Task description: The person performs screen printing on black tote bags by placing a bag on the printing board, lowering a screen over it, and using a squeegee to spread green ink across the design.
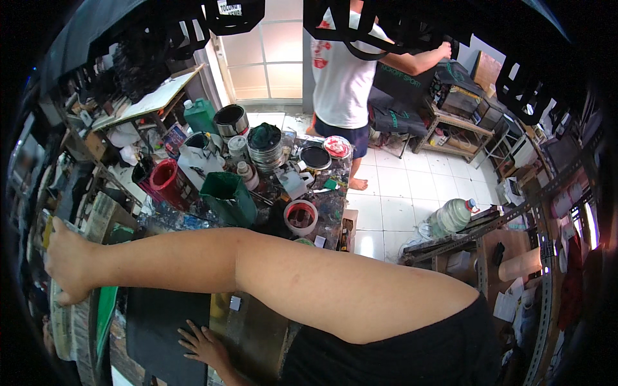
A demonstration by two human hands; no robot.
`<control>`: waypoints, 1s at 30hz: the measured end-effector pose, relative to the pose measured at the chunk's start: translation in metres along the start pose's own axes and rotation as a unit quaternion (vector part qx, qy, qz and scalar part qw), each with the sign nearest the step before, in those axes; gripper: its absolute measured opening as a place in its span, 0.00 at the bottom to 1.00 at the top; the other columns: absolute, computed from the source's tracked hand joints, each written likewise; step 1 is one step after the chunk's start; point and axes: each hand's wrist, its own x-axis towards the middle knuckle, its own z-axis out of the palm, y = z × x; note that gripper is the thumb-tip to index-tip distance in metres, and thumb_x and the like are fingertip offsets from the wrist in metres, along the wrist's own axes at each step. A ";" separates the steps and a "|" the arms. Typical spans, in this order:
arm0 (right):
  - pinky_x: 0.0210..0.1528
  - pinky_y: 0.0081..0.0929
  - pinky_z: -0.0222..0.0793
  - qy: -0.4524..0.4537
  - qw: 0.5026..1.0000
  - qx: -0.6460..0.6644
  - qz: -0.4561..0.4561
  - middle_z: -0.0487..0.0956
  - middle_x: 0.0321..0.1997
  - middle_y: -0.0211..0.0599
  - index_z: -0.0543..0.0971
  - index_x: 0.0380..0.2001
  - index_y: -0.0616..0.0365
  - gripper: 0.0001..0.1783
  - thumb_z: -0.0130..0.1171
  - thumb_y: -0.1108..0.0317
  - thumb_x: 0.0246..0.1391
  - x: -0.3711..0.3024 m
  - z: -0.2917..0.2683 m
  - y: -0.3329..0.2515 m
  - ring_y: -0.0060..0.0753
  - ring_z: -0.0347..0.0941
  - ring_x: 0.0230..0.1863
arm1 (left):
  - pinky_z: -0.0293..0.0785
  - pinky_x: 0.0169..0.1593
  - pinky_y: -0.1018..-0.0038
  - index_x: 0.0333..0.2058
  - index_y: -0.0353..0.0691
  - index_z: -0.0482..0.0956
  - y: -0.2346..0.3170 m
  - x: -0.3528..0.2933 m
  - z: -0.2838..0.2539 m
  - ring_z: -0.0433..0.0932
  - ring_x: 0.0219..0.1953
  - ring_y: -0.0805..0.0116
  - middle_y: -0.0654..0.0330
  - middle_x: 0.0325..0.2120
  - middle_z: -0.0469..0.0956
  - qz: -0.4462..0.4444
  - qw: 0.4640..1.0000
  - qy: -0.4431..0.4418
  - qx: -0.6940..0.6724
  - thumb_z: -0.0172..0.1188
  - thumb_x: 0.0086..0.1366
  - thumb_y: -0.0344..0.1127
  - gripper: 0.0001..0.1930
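My right arm reaches across the view from the right. At the far left my right hand (69, 262) is closed over the bar of a paint-stained frame (72, 328), which has a green strip (107, 315) along its inner side. My fingertips are partly hidden behind the bar. Lower down, my left hand (207, 347) lies flat with fingers spread, touching a black flat panel or sheet (164, 328) and holding nothing. A small light-grey square (235, 303) lies on a brownish board (257, 328) beside the panel, partly hidden under my right arm.
Beyond my arm, a paint-spattered table holds a green container (228, 199), a red container (170, 183), stacked tins (264, 151) and a pink-rimmed tub (300, 217). A person in a white shirt (344, 83) stands behind it. A large water bottle (450, 217) and metal shelving (444, 246) are at right.
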 end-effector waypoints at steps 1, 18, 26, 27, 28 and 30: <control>0.69 0.60 0.51 0.001 1.000 -0.005 0.001 0.87 0.39 0.43 0.90 0.38 0.54 0.36 0.57 0.31 0.52 -0.001 0.000 0.001 0.50 0.82 0.47 | 0.39 0.72 0.26 0.77 0.63 0.58 0.002 0.000 0.001 0.45 0.80 0.39 0.57 0.80 0.46 0.002 1.000 0.005 0.003 0.37 0.81 0.56 0.29; 0.72 0.67 0.47 0.023 1.000 -0.005 -0.005 0.87 0.39 0.44 0.91 0.39 0.54 0.35 0.57 0.32 0.53 0.006 0.011 0.008 0.51 0.82 0.48 | 0.37 0.74 0.29 0.76 0.60 0.61 0.004 0.001 0.003 0.47 0.79 0.42 0.56 0.79 0.49 0.015 0.999 0.035 -0.028 0.37 0.81 0.57 0.30; 0.72 0.69 0.50 -0.051 0.999 -0.005 -0.008 0.87 0.47 0.47 0.89 0.47 0.56 0.40 0.53 0.30 0.56 0.010 0.003 0.007 0.53 0.81 0.55 | 0.40 0.73 0.27 0.76 0.63 0.60 0.001 0.000 0.006 0.49 0.79 0.42 0.58 0.79 0.50 0.008 0.999 0.045 -0.008 0.39 0.80 0.58 0.30; 0.72 0.69 0.50 -0.061 0.998 -0.005 -0.008 0.87 0.47 0.47 0.89 0.47 0.57 0.40 0.53 0.30 0.56 0.010 0.001 0.007 0.53 0.81 0.55 | 0.39 0.73 0.28 0.76 0.62 0.61 0.003 -0.001 0.003 0.49 0.79 0.43 0.58 0.79 0.50 0.008 0.999 0.043 -0.012 0.39 0.80 0.58 0.29; 0.72 0.69 0.50 -0.070 0.997 -0.005 -0.009 0.87 0.47 0.47 0.89 0.47 0.57 0.40 0.53 0.30 0.56 0.010 0.000 0.008 0.53 0.81 0.55 | 0.38 0.74 0.30 0.75 0.60 0.63 0.005 -0.002 -0.001 0.49 0.79 0.43 0.57 0.79 0.50 0.007 0.999 0.041 -0.015 0.38 0.81 0.59 0.30; 0.73 0.68 0.51 -0.058 0.998 -0.008 -0.009 0.87 0.46 0.47 0.89 0.46 0.58 0.40 0.53 0.31 0.56 0.007 -0.002 0.009 0.53 0.82 0.54 | 0.38 0.74 0.30 0.75 0.60 0.63 0.006 -0.001 0.000 0.49 0.79 0.43 0.57 0.79 0.50 0.011 0.999 0.042 -0.021 0.38 0.80 0.59 0.30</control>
